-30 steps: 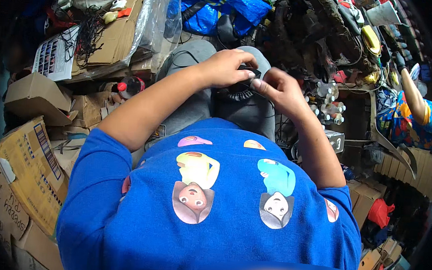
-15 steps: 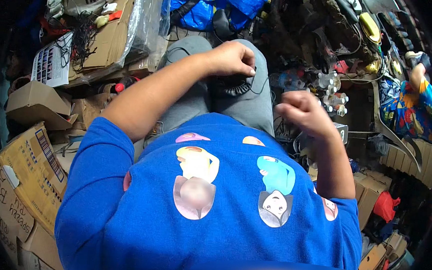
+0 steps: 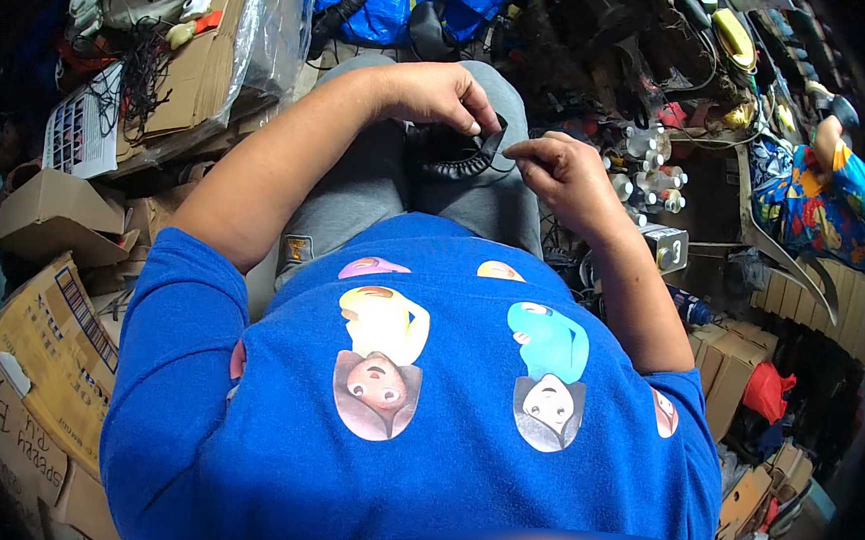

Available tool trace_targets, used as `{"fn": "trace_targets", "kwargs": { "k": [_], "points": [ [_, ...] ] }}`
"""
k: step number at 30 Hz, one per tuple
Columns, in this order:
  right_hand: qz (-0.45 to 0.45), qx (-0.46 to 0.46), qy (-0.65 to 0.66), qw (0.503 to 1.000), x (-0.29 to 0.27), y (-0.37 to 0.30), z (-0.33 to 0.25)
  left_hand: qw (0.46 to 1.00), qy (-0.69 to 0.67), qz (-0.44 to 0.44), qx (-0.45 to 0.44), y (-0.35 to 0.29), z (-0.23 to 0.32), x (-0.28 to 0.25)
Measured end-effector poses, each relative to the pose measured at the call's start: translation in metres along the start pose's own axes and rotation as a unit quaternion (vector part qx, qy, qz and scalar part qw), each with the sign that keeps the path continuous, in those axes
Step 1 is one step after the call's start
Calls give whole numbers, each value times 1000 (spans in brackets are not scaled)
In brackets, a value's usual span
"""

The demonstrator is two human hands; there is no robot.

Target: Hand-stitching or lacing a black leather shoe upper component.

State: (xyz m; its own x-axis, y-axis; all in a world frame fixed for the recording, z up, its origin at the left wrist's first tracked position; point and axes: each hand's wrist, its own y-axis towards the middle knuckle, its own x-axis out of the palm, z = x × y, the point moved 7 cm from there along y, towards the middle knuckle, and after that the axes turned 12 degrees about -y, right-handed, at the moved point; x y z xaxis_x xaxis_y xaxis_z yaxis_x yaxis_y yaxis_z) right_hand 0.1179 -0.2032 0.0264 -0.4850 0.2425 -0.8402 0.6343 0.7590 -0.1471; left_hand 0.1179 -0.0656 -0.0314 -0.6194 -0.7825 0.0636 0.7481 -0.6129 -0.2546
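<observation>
On my lap, between my grey-trousered knees, lies a black item [image 3: 457, 167] with a curved, ribbed edge; it may be a piece of footwear, but much of it is hidden. My left hand [image 3: 447, 97] reaches over it, thumb and fingers closed on its upper edge. Just to the right, my right hand [image 3: 564, 177] is closed, its thumb and forefinger pinched near the item's right side. Whatever that pinch holds, if anything, is too small to make out. A thin dark strand runs close to its fingertips.
Cardboard boxes [image 3: 55, 219] and flat cardboard [image 3: 191, 73] crowd the left. A blue plastic bag [image 3: 390, 11] lies beyond my knees. Several small bottles [image 3: 650, 170] stand on the right, near a curved metal blade [image 3: 770, 243]. Another person in multicoloured clothing [image 3: 818, 202] is at far right.
My right hand has moved left and up, to beside the black item. My left hand stays at the item, fingers now bent down onto its edge. The view has shifted slightly.
</observation>
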Motion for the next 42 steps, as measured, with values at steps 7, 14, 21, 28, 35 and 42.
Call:
{"fn": "trace_targets", "kwargs": {
  "k": [7, 14, 21, 28, 35, 42],
  "points": [
    [9, 9, -56, 998, -3, 2, -11, 999, 35, -11, 2, -4, 2, 2],
    [51, 20, -112, 992, 7, -9, -15, 1000, 16, 7, 21, -2, 1, 2],
    [71, -25, -126, 989, 4, -6, -11, 999, 2, 23, -29, 2, 6, 4],
    [39, -31, -172, 984, 8, -1, -13, 1000, -6, 16, -4, 8, 6, 6],
    [-73, 64, 193, 976, 30, 5, 45, 999, 20, -17, 35, 18, 4, 6],
    [-117, 121, 383, 908, 50, -2, 64, 999, -25, -27, -3, 19, 3, 10]
  ]
}}
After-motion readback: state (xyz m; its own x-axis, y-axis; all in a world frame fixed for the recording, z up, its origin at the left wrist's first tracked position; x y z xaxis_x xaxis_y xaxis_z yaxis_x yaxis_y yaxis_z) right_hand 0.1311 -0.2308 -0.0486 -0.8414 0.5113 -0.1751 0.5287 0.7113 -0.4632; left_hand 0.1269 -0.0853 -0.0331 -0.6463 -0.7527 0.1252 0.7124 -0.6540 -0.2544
